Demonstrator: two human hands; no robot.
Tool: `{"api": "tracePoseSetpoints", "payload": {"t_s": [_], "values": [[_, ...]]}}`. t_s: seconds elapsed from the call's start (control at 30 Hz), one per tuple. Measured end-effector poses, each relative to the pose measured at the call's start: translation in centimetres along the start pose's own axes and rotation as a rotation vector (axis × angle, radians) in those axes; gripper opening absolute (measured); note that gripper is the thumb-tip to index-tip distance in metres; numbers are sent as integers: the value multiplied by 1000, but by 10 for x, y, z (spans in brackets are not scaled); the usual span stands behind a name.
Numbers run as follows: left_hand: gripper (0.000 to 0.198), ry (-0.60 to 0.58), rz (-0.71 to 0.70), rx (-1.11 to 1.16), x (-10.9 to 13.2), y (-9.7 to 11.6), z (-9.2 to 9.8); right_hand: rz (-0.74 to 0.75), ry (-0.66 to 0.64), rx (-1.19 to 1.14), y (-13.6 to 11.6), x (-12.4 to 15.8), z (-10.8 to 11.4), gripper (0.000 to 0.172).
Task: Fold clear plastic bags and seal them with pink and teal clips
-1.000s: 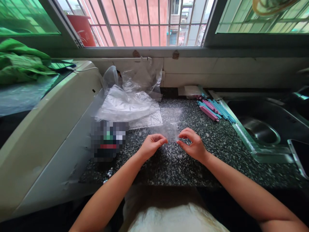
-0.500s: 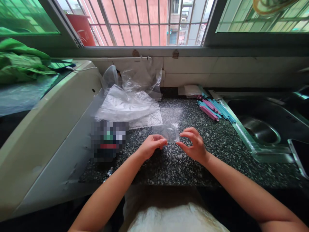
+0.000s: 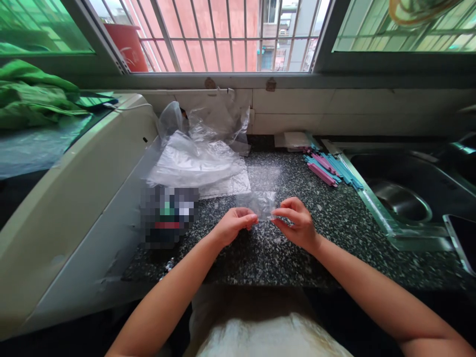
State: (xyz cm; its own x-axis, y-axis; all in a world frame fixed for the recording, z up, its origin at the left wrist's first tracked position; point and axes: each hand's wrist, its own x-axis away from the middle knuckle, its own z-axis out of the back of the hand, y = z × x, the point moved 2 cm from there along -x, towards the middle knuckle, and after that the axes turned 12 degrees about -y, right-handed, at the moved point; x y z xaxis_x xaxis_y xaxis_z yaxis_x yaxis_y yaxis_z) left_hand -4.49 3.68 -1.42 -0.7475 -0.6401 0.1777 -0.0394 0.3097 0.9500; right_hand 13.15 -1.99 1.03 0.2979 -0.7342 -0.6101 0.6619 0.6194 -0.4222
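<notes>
Both my hands hold a small clear plastic bag [image 3: 259,202] just above the speckled dark stone counter [image 3: 282,248]. My left hand [image 3: 234,224] pinches the bag's near left corner with thumb and fingers closed. My right hand [image 3: 297,223] pinches the near right corner, its fingertips pressed together. The bag stands up between the two hands, away from me. A second clear bag [image 3: 264,173] lies flat on the counter just beyond it.
A heap of clear plastic bags [image 3: 201,148] lies at the back left by a white appliance [image 3: 74,188]. Pink and blue strips [image 3: 327,168] lie at the back right beside a steel sink [image 3: 401,198]. A blurred-out item [image 3: 167,213] sits left of my hands.
My right hand, whose fingers had loosened off the bag half a second ago, has closed on its right corner again. The bag has crumpled slightly between the hands.
</notes>
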Motion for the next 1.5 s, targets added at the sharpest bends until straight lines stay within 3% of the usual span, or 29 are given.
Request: {"api": "tracePoseSetpoints", "payload": {"t_s": [0.27,0.33,0.43,0.5,0.57,0.67,0.87,1.07,1.17,1.37,1.5], "values": [[41,3,-44,-32,-1,0,0,23,16,6,-2,-1,2,11],[40,147,-140,-138,2,5,3,1,37,14,-2,-2,3,11],[29,552,-474,-533,14,17,3,-35,69,16,-2,-3,3,10],[26,635,-696,-871,22,21,-7,-45,39,-12,-4,-3,1,9],[20,508,-803,-1139,23,20,-20,-40,-12,-52,-7,-4,-1,10],[10,344,-787,-1284,19,14,-32,-25,-69,-102,-10,-4,-3,10],[8,317,-816,-1162,15,16,-31,20,-96,-91,-10,-4,-4,8],[9,287,-817,-1096,15,16,-31,-22,-38,-69,-10,-3,-1,15],[12,236,-778,-1076,14,15,-28,-66,-135,-204,-9,-5,-1,8],[16,163,-731,-1183,13,17,-26,-16,-260,-228,-10,-8,-2,7],[16,145,-718,-1293,14,18,-29,31,-232,-121,-13,-9,-5,13]]}}
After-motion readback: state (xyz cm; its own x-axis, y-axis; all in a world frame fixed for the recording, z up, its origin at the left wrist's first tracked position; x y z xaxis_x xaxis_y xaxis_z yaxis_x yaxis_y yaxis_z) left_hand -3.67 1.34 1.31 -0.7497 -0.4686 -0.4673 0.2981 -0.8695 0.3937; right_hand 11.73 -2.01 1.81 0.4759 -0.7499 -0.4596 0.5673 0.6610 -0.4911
